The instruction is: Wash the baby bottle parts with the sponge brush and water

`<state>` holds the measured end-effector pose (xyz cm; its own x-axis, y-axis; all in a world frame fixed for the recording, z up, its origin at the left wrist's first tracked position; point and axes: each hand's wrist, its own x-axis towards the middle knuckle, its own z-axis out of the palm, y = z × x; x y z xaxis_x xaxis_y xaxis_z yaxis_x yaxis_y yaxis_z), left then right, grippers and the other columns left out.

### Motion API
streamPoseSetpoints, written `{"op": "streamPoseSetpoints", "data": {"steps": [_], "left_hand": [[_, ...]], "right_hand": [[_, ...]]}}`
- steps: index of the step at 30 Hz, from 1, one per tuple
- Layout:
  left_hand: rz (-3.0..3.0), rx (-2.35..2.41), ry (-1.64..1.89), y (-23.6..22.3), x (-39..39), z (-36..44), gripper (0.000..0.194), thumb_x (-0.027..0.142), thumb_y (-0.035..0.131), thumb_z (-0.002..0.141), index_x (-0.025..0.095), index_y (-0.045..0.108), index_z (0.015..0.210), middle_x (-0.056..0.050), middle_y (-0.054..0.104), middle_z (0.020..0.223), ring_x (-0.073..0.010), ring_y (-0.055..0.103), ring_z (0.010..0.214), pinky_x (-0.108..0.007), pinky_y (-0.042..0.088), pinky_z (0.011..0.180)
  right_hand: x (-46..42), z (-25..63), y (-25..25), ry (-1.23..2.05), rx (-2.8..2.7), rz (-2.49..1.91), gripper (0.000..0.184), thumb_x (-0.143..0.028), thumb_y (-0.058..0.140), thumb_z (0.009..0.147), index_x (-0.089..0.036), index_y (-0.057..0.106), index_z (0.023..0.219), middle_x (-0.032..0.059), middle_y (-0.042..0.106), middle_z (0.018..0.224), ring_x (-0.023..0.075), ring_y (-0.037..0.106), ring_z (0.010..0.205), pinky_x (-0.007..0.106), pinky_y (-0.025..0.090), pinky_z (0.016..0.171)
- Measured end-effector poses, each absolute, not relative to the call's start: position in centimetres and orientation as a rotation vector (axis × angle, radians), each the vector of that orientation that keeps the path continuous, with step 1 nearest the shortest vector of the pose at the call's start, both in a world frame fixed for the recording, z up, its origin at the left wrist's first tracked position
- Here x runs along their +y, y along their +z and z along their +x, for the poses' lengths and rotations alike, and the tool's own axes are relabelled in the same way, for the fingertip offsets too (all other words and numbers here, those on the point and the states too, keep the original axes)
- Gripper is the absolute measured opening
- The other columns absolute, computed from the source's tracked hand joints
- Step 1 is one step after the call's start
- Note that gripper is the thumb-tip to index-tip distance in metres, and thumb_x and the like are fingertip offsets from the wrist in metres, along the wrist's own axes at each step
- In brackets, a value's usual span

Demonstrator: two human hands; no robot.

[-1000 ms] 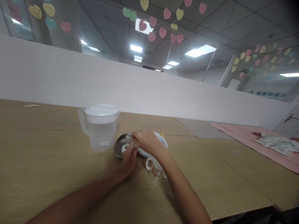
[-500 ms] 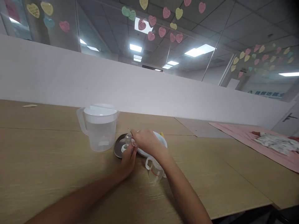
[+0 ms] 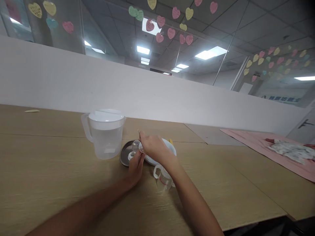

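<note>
Both my hands meet over a small round metal tray (image 3: 124, 151) in the middle of the wooden table. My left hand (image 3: 136, 167) is closed around a small clear part at the tray's edge; what it is I cannot make out. My right hand (image 3: 153, 146) pinches a thin metal rod whose tip sticks up above the fingers, and a small white piece sits against them. A white bowl (image 3: 169, 148) lies under my right hand. A clear cup with two handles (image 3: 162, 179) stands just in front of my right wrist.
A clear plastic jug with a white lid (image 3: 105, 133), partly filled with water, stands left of the tray. A pink cloth (image 3: 270, 147) with a patterned fabric on it lies at the far right. A white partition (image 3: 73, 82) runs behind the table.
My right hand has risen slightly and tilted the thin rod more upright, so its tip now stands higher. My left hand has stayed by the tray.
</note>
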<state>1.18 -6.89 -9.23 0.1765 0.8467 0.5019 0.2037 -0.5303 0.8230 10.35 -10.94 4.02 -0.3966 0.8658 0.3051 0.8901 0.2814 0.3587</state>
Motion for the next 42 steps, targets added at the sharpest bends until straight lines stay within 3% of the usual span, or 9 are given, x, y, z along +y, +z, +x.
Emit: {"op": "streamPoseSetpoints", "data": {"steps": [8,15,23,28,34,42], "left_hand": [[1.823,0.945,1.412,-9.4,-6.7,1.3,0.030,0.034,0.037,0.088,0.018,0.053,0.107,-0.009,0.065,0.101,-0.0254,0.059,0.090,-0.040,0.046,0.079],[1.817,0.960,1.401,-9.2,-6.8,1.3,0.029,0.033,0.036,0.089,0.019,0.054,0.107,-0.008,0.064,0.106,-0.0260,0.058,0.098,-0.039,0.045,0.085],[1.859,0.977,1.370,-9.4,-6.6,1.3,0.028,0.036,0.034,0.091,0.022,0.053,0.105,-0.006,0.065,0.101,-0.0233,0.059,0.092,-0.036,0.045,0.080],[1.849,0.980,1.357,-9.0,-6.9,1.3,0.029,0.034,0.034,0.091,0.019,0.053,0.106,-0.008,0.064,0.101,-0.0249,0.059,0.093,-0.038,0.045,0.081],[1.869,0.975,1.348,-8.9,-7.1,1.2,0.029,0.033,0.032,0.091,0.018,0.053,0.105,-0.009,0.063,0.102,-0.0261,0.057,0.095,-0.039,0.044,0.079],[1.887,0.970,1.363,-8.8,-7.3,1.1,0.025,0.034,0.032,0.091,0.021,0.053,0.094,-0.006,0.064,0.092,-0.0232,0.058,0.085,-0.036,0.045,0.077]], "right_hand": [[-11.5,10.1,4.7,-0.538,-2.479,-1.632,0.027,-0.032,0.032,0.097,-0.017,0.054,0.102,0.0065,0.067,0.078,0.0169,0.062,0.070,0.024,0.039,0.059],[-11.8,10.1,5.1,-0.467,-2.502,-1.690,0.022,-0.022,0.040,0.092,-0.019,0.062,0.090,0.0057,0.068,0.083,0.0159,0.063,0.076,0.023,0.038,0.060],[-11.6,10.0,4.9,-0.593,-2.475,-1.760,0.020,-0.024,0.035,0.095,-0.020,0.054,0.101,0.0069,0.067,0.078,0.0186,0.065,0.072,0.024,0.040,0.055],[-11.5,9.8,4.6,-0.683,-2.481,-1.780,0.016,-0.017,0.039,0.091,-0.018,0.050,0.103,0.0068,0.067,0.077,0.0185,0.065,0.069,0.023,0.042,0.055],[-11.3,9.8,4.3,-0.745,-2.451,-1.775,0.018,-0.021,0.033,0.094,-0.018,0.046,0.107,0.0081,0.067,0.078,0.0183,0.065,0.067,0.024,0.044,0.058],[-10.6,9.8,3.9,-0.729,-2.399,-1.815,0.021,-0.025,0.029,0.095,-0.016,0.043,0.110,0.0102,0.067,0.079,0.0202,0.066,0.071,0.026,0.044,0.061]]}}
